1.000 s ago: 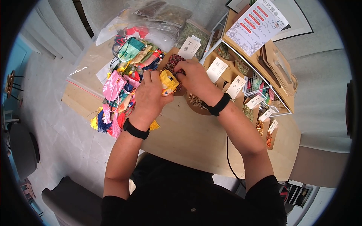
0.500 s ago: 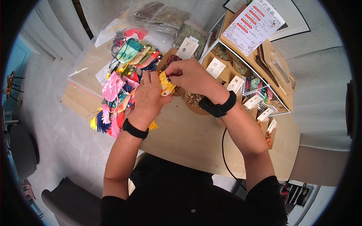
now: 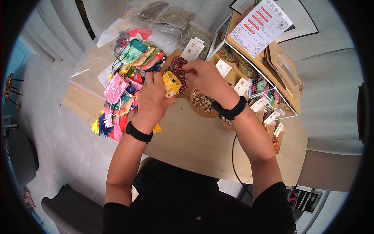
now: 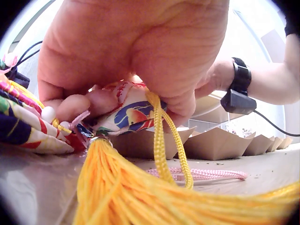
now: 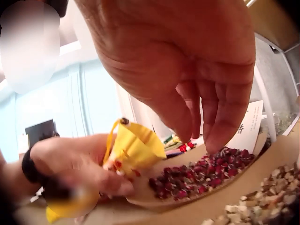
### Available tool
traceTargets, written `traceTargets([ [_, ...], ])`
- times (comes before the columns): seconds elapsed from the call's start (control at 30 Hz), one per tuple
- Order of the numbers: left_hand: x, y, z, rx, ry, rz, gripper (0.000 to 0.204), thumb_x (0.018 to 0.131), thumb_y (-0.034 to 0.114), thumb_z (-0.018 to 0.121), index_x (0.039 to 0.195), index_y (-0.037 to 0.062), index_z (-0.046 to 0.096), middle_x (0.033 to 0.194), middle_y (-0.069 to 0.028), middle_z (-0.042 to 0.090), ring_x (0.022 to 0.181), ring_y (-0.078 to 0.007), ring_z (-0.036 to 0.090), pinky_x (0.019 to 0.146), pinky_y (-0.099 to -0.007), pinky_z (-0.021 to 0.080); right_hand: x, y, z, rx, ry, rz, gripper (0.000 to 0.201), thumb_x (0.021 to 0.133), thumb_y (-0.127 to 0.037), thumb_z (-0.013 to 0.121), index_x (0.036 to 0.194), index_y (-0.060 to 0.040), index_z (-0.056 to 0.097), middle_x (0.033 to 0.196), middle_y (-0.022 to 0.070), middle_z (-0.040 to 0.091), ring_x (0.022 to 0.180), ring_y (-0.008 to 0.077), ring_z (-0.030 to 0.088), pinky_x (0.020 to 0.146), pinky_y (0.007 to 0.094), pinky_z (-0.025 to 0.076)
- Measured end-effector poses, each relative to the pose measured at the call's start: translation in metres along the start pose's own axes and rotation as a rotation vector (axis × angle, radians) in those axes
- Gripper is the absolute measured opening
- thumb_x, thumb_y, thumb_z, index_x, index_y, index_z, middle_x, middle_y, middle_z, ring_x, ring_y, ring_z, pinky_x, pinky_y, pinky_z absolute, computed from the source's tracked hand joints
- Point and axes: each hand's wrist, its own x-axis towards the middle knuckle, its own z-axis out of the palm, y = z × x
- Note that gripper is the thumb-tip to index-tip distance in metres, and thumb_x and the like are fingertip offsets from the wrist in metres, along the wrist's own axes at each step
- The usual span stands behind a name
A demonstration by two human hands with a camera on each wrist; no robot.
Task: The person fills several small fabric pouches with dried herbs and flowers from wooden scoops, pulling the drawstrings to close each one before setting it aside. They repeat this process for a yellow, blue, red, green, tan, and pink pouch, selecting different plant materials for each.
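My left hand [image 3: 151, 97] grips a small yellow drawstring sachet pouch [image 3: 170, 86] with its mouth upward. In the left wrist view the pouch's lower part shows a colourful print, and a yellow tassel [image 4: 105, 173] trails below it. Just right of the pouch, my right hand [image 3: 210, 80] hovers with fingertips pointing down at the dark red dried buds [image 5: 206, 173]. Its thumb and fingers are slightly apart, and nothing shows between them. The buds lie in a brown paper tray [image 3: 168, 58] beside the pouch.
Left of the pouch lies a heap of colourful sachets [image 3: 117, 89] with tassels. More trays, including one of pale chips [image 3: 201, 102], run to the right with label cards [image 3: 242, 86]. Bags of dried herbs [image 3: 177, 16] and a wooden shelf [image 3: 233, 33] stand behind.
My right hand went to the pouch's mouth, then moved away to the right over the buds. The pouch stays in my left hand, its mouth now wider.
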Motion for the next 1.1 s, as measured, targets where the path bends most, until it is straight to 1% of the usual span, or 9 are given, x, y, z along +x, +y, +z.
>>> traceTargets([
  [0.07, 0.000, 0.000, 0.000, 0.002, 0.008, -0.004, 0.071, 0.069, 0.017, 0.087, 0.127, 0.0020, 0.049, 0.117, -0.0212, 0.054, 0.104, -0.0435, 0.063, 0.081, -0.0484, 0.057, -0.007, 0.001, 0.007, -0.173, -0.033, -0.021, 0.042, 0.088, -0.012, 0.076, 0.128, -0.0019, 0.070, 0.116, 0.0153, 0.072, 0.102, 0.0336, 0.070, 0.092, 0.0412, 0.057],
  [0.17, 0.000, 0.001, -0.001, 0.003, 0.008, -0.019, 0.072, 0.068, 0.016, 0.087, 0.127, 0.0020, 0.049, 0.117, -0.0212, 0.054, 0.104, -0.0434, 0.063, 0.081, -0.0481, 0.057, -0.013, -0.006, 0.014, -0.230, -0.058, -0.053, 0.051, 0.083, -0.017, 0.081, 0.131, -0.0049, 0.067, 0.119, 0.0168, 0.067, 0.109, 0.0380, 0.067, 0.095, 0.0446, 0.055],
  [0.27, 0.000, 0.002, -0.002, 0.012, -0.008, -0.029, 0.072, 0.067, 0.015, 0.087, 0.127, 0.0020, 0.049, 0.117, -0.0211, 0.054, 0.105, -0.0433, 0.063, 0.081, -0.0480, 0.057, -0.011, -0.011, 0.019, -0.300, -0.105, -0.063, 0.058, 0.082, -0.017, 0.081, 0.136, -0.0076, 0.063, 0.121, 0.0176, 0.064, 0.111, 0.0372, 0.066, 0.094, 0.0452, 0.055],
  [0.47, 0.001, 0.006, -0.004, 0.032, -0.031, -0.040, 0.072, 0.064, 0.015, 0.091, 0.121, 0.0018, 0.049, 0.116, -0.0205, 0.053, 0.103, -0.0424, 0.065, 0.082, -0.0471, 0.057, -0.002, -0.004, 0.034, -0.299, -0.020, -0.137, 0.047, 0.082, -0.012, 0.078, 0.127, -0.0077, 0.065, 0.113, 0.0181, 0.063, 0.105, 0.0397, 0.067, 0.089, 0.0479, 0.055],
  [0.6, 0.001, 0.006, -0.004, 0.023, -0.033, -0.046, 0.071, 0.063, 0.015, 0.093, 0.117, 0.0019, 0.049, 0.114, -0.0198, 0.053, 0.102, -0.0418, 0.065, 0.082, -0.0465, 0.057, 0.001, 0.000, 0.044, -0.262, 0.008, -0.163, 0.035, 0.080, -0.002, 0.071, 0.115, -0.0029, 0.067, 0.107, 0.0224, 0.063, 0.098, 0.0418, 0.068, 0.085, 0.0483, 0.056],
  [0.77, 0.000, 0.002, -0.001, 0.015, -0.028, -0.023, 0.068, 0.068, 0.015, 0.086, 0.123, 0.0008, 0.049, 0.116, -0.0217, 0.054, 0.102, -0.0432, 0.063, 0.079, -0.0484, 0.057, 0.007, 0.005, 0.046, -0.200, 0.030, -0.156, 0.025, 0.079, 0.001, 0.069, 0.104, 0.0000, 0.070, 0.100, 0.0238, 0.065, 0.098, 0.0426, 0.067, 0.085, 0.0489, 0.055],
  [0.97, 0.000, 0.000, 0.001, 0.022, -0.015, -0.021, 0.068, 0.068, 0.017, 0.086, 0.123, -0.0002, 0.049, 0.117, -0.0217, 0.054, 0.103, -0.0431, 0.063, 0.078, -0.0481, 0.057, 0.013, 0.014, 0.047, -0.102, 0.086, -0.124, 0.022, 0.080, -0.007, 0.078, 0.102, -0.0021, 0.074, 0.099, 0.0212, 0.069, 0.094, 0.0411, 0.068, 0.084, 0.0466, 0.055],
  [1.07, 0.000, 0.000, 0.000, 0.025, -0.026, -0.023, 0.069, 0.068, 0.018, 0.087, 0.123, -0.0003, 0.048, 0.117, -0.0216, 0.054, 0.103, -0.0432, 0.063, 0.078, -0.0479, 0.057, 0.010, 0.014, 0.039, -0.080, 0.104, -0.096, 0.023, 0.081, -0.005, 0.077, 0.104, -0.0022, 0.074, 0.100, 0.0217, 0.071, 0.092, 0.0404, 0.069, 0.082, 0.0447, 0.056],
  [1.1, 0.000, 0.000, -0.001, 0.025, -0.035, -0.026, 0.070, 0.067, 0.018, 0.087, 0.123, -0.0003, 0.048, 0.117, -0.0216, 0.054, 0.103, -0.0432, 0.064, 0.078, -0.0478, 0.057, 0.010, 0.013, 0.036, -0.050, 0.113, -0.073, 0.023, 0.082, -0.005, 0.076, 0.104, -0.0017, 0.074, 0.098, 0.0202, 0.071, 0.090, 0.0370, 0.070, 0.081, 0.0429, 0.057],
])
